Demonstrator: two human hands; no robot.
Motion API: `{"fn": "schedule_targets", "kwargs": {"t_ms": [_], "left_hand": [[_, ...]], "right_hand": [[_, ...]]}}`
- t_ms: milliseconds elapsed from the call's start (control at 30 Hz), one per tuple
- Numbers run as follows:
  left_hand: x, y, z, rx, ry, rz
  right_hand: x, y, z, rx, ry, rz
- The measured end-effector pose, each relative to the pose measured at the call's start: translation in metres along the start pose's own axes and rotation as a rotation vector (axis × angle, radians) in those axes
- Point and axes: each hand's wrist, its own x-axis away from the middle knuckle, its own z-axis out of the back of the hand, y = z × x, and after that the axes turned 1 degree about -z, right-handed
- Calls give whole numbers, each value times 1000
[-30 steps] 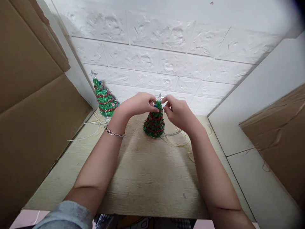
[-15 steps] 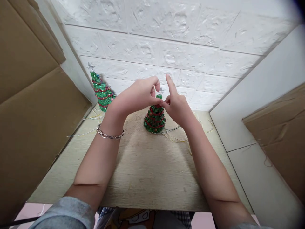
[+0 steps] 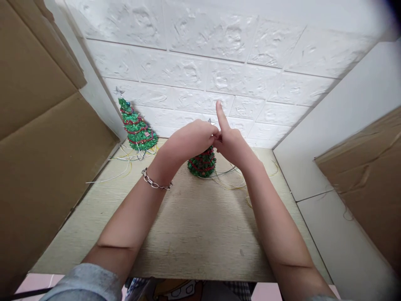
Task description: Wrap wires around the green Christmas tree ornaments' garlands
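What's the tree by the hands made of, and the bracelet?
The tree looks like crinkly, slightly shiny plastic or foil, from its small green tufts, though I can't tell which. The bracelet is probably polished metal, from its silvery, gleaming links.

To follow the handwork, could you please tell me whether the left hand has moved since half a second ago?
Yes: against the white wall, the left hand sits lower in the view, now hiding much of the front tree.
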Motion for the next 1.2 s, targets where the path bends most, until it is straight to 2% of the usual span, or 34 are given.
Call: {"fn": "schedule_targets", "kwargs": {"t_ms": [200,400,533,600,767,867,1033,1133,1200], "left_hand": [[-1,-3,-5,-6,19,15],[-1,-3,-7,-50,16,45],[-2,-3,-8,-106,47,64],[-1,-3,-7,-118,44,67],[5,4,0,-149,85,98],[9,10,3,-153,97,122],[13,10,11,-119,103,138],[17,-2,18,-108,32,317],[16,-15,17,-72,-92,426]], "right_hand": [[6,3,10,-62,-121,-60],[16,4,40,122,-303,-359],[16,6,51,101,-442,-313],[15,5,51,29,-421,-276],[11,-3,37,-6,-115,-216],[8,-7,28,58,-16,-148],[7,-8,27,124,-49,-142],[8,-7,29,102,-133,-178],[7,-7,29,101,-178,-205]]}}
